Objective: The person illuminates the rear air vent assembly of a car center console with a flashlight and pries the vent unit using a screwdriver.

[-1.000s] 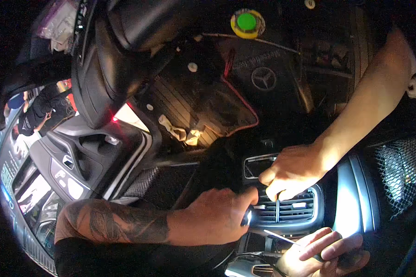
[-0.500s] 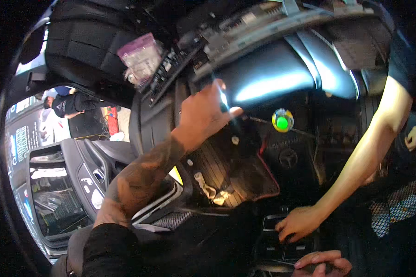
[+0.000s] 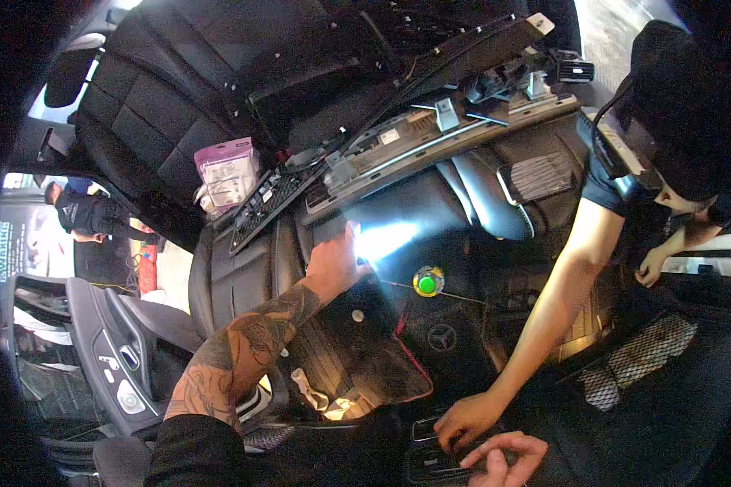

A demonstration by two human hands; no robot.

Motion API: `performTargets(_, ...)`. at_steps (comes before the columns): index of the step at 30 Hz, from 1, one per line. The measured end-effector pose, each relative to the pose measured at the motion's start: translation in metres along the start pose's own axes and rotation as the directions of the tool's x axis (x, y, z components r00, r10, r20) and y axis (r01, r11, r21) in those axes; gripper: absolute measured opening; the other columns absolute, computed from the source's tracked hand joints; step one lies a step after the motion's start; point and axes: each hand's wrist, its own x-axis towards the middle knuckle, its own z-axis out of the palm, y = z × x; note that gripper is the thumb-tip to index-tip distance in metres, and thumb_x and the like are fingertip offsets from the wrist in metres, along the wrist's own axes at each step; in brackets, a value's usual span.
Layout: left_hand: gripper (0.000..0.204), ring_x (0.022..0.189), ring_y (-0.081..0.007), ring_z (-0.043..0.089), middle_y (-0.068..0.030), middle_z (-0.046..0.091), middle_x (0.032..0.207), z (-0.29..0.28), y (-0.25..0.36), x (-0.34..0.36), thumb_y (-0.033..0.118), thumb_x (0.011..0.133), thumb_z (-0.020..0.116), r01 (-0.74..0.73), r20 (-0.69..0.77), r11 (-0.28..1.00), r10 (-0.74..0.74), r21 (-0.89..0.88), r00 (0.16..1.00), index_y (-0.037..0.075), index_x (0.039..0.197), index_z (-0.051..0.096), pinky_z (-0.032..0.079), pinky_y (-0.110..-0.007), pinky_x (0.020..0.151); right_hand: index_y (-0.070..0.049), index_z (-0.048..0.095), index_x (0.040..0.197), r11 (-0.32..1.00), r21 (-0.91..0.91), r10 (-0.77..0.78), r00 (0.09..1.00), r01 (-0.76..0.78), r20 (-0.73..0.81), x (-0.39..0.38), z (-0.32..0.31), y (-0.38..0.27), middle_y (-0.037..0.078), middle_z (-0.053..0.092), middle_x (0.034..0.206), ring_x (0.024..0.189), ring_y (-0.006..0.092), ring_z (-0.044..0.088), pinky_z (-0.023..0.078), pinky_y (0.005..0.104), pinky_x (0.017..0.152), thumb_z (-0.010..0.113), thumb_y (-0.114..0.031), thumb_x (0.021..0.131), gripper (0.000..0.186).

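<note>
I am looking down into a car's cabin. My tattooed left arm reaches forward, and my left hand (image 3: 333, 266) rests on the black leather seat (image 3: 244, 260). Its fingers seem closed round a small lamp, which throws a bright patch (image 3: 382, 239) on the cushion. At the bottom edge my right hand (image 3: 503, 458) shows with its fingers apart and nothing in it, beside a dark vent panel (image 3: 426, 463). A co-worker's hand (image 3: 463, 418) presses on that same panel, with the arm coming down from the upper right.
Removed dashboard trim pieces (image 3: 439, 134), a button panel (image 3: 268, 199) and a purple-and-white packet (image 3: 227, 170) lie on the seat. A yellow disc with a green button (image 3: 428, 282) sits above a black floor mat (image 3: 443, 337). The open door (image 3: 114, 357) is at left, with a person (image 3: 89, 215) outside.
My left hand has left the vent panel, swung up and now rests on the seat. My view has tilted upward. The co-worker's hand stays at the panel.
</note>
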Motion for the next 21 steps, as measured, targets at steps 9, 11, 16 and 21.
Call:
performTargets(9, 0.097, 0.076, -0.0386, 0.071, -0.0185, 0.072, 0.093, 0.028, -0.011, 0.010, 0.043, 0.083, 0.078, -0.066, 0.012, 0.997, 0.065, 0.032, 0.998, 0.015, 0.159, 0.023, 0.058, -0.050, 0.069, -0.006, 0.047, 0.123, 0.995, 0.096, -0.021, 1.000, 0.020, 0.012, -0.010, 0.012, -0.016, 0.014, 0.063, 0.092, 0.060, 0.0158, 0.055, 0.052, 0.0269, 0.059, 0.056, -0.002, 0.098, 0.027)
performTargets(11, 0.077, 0.076, -0.0402, 0.070, -0.0198, 0.070, 0.095, 0.051, -0.018, 0.020, 0.033, 0.087, 0.074, -0.162, -0.062, 0.987, 0.163, 0.025, 0.985, 0.007, 0.151, 0.042, 0.057, -0.051, 0.068, -0.003, 0.044, 0.114, 0.994, 0.015, -0.103, 0.991, 0.104, -0.091, -0.024, 0.013, -0.020, 0.013, 0.060, 0.083, 0.056, 0.0156, 0.052, 0.048, 0.0299, 0.057, 0.054, -0.006, 0.095, 0.023)
performTargets(16, 0.025, 0.072, -0.0342, 0.073, -0.0161, 0.074, 0.080, 0.050, -0.044, 0.024, 0.029, 0.085, 0.069, -0.178, -0.175, 0.983, 0.184, 0.052, 0.967, 0.006, 0.081, 0.075, 0.060, -0.045, 0.063, -0.005, 0.046, 0.126, 0.912, -0.020, -0.409, 0.911, 0.409, -0.046, -0.095, -0.012, -0.045, 0.019, 0.062, 0.088, 0.058, 0.0161, 0.051, 0.051, 0.0264, 0.056, 0.055, 0.003, 0.098, 0.030)
performTargets(21, 0.130, 0.075, -0.0362, 0.072, -0.0207, 0.073, 0.103, 0.049, -0.052, 0.056, 0.070, 0.073, 0.080, -0.309, -0.082, 0.947, 0.317, 0.092, 0.945, 0.011, 0.166, 0.010, 0.060, -0.047, 0.067, -0.005, 0.045, 0.127, 0.862, -0.397, -0.421, 0.882, 0.315, -0.214, -0.233, -0.056, -0.050, 0.021, 0.062, 0.092, 0.063, 0.0170, 0.058, 0.052, 0.0287, 0.051, 0.055, 0.004, 0.099, 0.031)
